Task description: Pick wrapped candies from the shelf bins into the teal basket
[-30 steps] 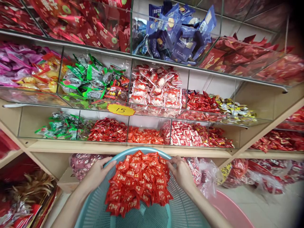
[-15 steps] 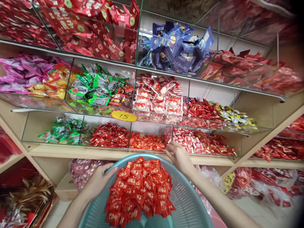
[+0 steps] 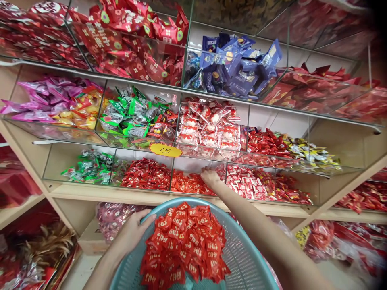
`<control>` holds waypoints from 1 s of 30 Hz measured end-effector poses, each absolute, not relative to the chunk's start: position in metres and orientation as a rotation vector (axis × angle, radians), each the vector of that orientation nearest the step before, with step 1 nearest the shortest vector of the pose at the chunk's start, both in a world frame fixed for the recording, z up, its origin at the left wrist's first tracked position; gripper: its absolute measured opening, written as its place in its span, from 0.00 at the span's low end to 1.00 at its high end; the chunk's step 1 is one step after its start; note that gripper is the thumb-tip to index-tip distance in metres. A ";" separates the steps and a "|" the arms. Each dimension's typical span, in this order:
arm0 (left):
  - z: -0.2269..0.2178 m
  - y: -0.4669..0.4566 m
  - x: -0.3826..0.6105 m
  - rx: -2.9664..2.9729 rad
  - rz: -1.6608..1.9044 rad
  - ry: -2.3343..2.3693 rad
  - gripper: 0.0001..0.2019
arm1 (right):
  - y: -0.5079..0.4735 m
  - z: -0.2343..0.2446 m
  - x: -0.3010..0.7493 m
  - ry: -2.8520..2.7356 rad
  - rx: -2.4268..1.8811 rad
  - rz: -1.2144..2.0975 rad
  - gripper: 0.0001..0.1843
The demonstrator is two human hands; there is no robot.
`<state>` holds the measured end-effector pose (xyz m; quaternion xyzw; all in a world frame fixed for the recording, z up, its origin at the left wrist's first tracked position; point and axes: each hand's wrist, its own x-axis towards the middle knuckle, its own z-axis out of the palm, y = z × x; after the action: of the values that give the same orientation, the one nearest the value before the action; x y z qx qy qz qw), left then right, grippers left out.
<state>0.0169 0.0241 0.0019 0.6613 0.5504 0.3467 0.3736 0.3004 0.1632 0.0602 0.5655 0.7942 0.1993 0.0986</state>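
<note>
A teal plastic basket (image 3: 242, 257) sits low in front of me, heaped with several small red candy packets (image 3: 184, 243). My left hand (image 3: 134, 231) grips the basket's left rim, fingers curled over the edge. My right hand (image 3: 210, 177) reaches over the glass front into the bottom-shelf bin of red candies (image 3: 189, 183), fingers bent down among the packets; I cannot make out whether they hold any.
Glass-fronted bins line the wooden shelves: green packets (image 3: 90, 169), red packets (image 3: 146, 175), red-and-white ones (image 3: 252, 183), blue bags (image 3: 236, 66) higher up. A yellow tag marked 15 (image 3: 165, 150) hangs on the middle shelf. Bagged candy (image 3: 113, 215) lies under the lowest shelf.
My right hand left the basket's right rim and moved up and forward into the red candy bin. The left hand stayed on the rim. The view shifted slightly.
</note>
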 end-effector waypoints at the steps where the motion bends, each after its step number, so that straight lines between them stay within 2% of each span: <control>1: 0.002 0.024 0.017 1.693 0.886 1.421 0.20 | 0.165 0.059 0.301 2.343 1.669 0.580 0.13; 13: 0.000 0.026 0.016 1.699 0.855 1.367 0.19 | 0.162 0.057 0.301 2.418 1.681 0.497 0.12; 24: -0.006 0.030 0.014 1.735 0.887 1.355 0.18 | 0.121 0.091 0.306 2.670 1.919 0.391 0.11; 27: -0.005 0.029 0.015 1.751 0.888 1.355 0.17 | 0.098 0.099 0.306 2.974 2.044 0.105 0.09; 30: -0.003 0.028 0.016 1.757 0.883 1.374 0.17 | 0.072 0.098 0.305 3.281 2.146 -0.588 0.09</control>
<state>0.0156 0.0280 -0.0033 0.6825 0.5338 0.3431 0.3627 0.3053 0.0717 0.0980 0.4962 0.7585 -0.1360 -0.3999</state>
